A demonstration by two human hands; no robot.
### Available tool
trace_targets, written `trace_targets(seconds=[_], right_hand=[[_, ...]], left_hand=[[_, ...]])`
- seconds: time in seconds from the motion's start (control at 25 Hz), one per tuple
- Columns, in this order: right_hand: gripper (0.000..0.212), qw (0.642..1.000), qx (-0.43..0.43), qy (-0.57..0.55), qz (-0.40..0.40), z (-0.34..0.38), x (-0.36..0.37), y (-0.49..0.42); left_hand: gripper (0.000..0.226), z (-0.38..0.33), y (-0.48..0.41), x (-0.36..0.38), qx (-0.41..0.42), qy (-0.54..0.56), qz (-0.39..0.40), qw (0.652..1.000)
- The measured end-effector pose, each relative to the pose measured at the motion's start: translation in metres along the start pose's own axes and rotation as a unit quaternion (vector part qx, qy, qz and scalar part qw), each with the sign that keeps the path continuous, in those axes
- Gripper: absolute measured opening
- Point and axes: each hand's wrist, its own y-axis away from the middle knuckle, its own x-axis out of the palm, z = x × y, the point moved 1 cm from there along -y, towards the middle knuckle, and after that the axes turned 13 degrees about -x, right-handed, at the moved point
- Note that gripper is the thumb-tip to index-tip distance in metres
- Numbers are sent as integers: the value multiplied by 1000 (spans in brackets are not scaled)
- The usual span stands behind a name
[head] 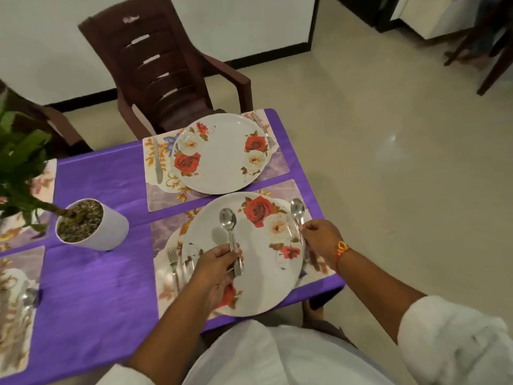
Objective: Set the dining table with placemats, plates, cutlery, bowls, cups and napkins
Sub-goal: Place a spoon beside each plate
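left hand [213,266] grip curled round spoon [229,226] | right hand [319,234] grip apparently pinching second spoon [297,208]

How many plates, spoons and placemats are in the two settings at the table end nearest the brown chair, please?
Plates: 2, far plate, near plate.
Spoons: 2, centre spoon in left hand, side spoon in right hand.
Placemats: 2, far placemat, near placemat.
Total: 6.
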Motion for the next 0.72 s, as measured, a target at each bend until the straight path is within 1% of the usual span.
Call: trace_targets(seconds=[0.12, 0.24, 0.36, 0.52, 0.64, 0.72], right_hand=[[31, 994, -32, 87, 57, -12, -32, -20], [25, 986, -51, 119, 103, -15, -35, -27], [18, 981, -63, 134, 123, -18, -31, -29], [24, 979, -83, 136, 130, -14, -34, -31], [24, 967, -97, 174, 156, -6, -38, -31], [25, 960, -106, 199, 169, -3, -41, -34]], left_hand=[[19, 16, 6, 37, -5, 35, -36, 999], [19, 32, 17, 57, -4, 69, -59, 996], [19, 48, 24, 67, 0, 87, -70, 994], [18, 55, 25, 75, 19, 82, -82, 993], [13, 53, 23, 82, 27, 82, -67, 994], [13, 51, 21, 89, 26, 83, -54, 995]])
